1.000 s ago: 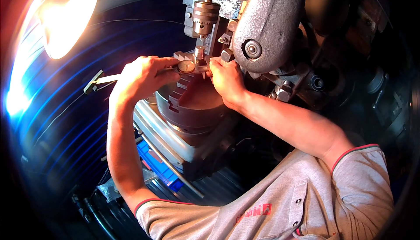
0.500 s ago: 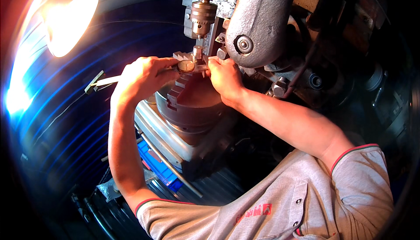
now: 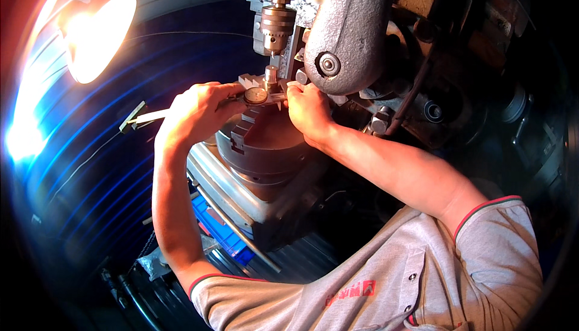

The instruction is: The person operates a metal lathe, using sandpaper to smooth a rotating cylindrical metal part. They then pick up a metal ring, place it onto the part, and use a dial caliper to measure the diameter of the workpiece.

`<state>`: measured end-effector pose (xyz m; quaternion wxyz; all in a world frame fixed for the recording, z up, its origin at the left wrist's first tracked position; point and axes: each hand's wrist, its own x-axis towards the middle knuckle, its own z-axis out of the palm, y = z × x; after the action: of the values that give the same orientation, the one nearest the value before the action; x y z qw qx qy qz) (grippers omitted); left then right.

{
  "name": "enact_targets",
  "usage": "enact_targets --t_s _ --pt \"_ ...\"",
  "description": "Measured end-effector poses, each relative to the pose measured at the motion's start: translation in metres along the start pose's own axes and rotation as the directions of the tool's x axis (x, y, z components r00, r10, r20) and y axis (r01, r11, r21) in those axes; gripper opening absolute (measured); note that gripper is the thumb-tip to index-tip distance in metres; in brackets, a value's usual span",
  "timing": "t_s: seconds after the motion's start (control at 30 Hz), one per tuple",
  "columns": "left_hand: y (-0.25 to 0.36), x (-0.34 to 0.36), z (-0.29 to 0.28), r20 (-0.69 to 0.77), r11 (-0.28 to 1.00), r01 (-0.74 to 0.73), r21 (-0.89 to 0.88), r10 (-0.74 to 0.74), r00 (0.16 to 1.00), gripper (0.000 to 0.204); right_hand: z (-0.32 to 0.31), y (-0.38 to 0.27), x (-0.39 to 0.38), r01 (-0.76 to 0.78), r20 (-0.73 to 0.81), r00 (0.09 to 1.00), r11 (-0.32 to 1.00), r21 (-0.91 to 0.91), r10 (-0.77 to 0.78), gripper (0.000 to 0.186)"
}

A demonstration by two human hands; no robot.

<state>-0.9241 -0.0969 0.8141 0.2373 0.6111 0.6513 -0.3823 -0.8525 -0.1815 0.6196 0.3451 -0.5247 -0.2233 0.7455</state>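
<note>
A dial caliper [image 3: 256, 95] lies across the top of a round lathe-type chuck [image 3: 259, 157], its beam sticking out to the left behind my wrist. My left hand [image 3: 194, 112] is closed around the caliper's beam beside the round dial. From the other side, my right hand [image 3: 309, 111] pinches at the caliper's jaw end; its fingertips are partly hidden there. Between the hands a small cylindrical metal workpiece [image 3: 271, 75] stands upright among the stepped chuck jaws [image 3: 242, 130]. The caliper jaws are beside this workpiece, but I cannot tell whether they touch it.
Straight above the workpiece hangs a drill chuck [image 3: 278, 28] with a short bit. A thick grey machine arm [image 3: 353, 23] comes down close to my right hand. A bright lamp [image 3: 102, 38] glows at the upper left. Below the chuck are a metal machine table [image 3: 220, 189] and a blue tray [image 3: 226, 234].
The whole view has shifted slightly, with the machine arm and drill chuck a little further left. Both hands keep their hold on the caliper at the workpiece.
</note>
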Motion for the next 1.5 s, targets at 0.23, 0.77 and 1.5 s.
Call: enact_targets --t_s 0.23,0.77,1.5 --pt "0.000 -0.001 0.002 -0.070 0.998 -0.043 0.039 0.046 0.996 0.033 0.010 0.017 0.006 0.010 -0.061 0.998 0.999 -0.048 -0.013 0.028" --pt "0.004 0.006 -0.005 -0.055 0.998 -0.029 0.054 0.032 0.998 0.033 0.011 0.008 0.009 -0.145 -0.062 0.987 0.986 0.081 0.150 0.031" --pt "0.002 0.007 -0.001 -0.068 0.995 -0.051 0.088 0.057 0.996 0.033 -0.006 -0.018 -0.002 -0.053 0.034 0.998 0.995 0.087 0.050 0.032"
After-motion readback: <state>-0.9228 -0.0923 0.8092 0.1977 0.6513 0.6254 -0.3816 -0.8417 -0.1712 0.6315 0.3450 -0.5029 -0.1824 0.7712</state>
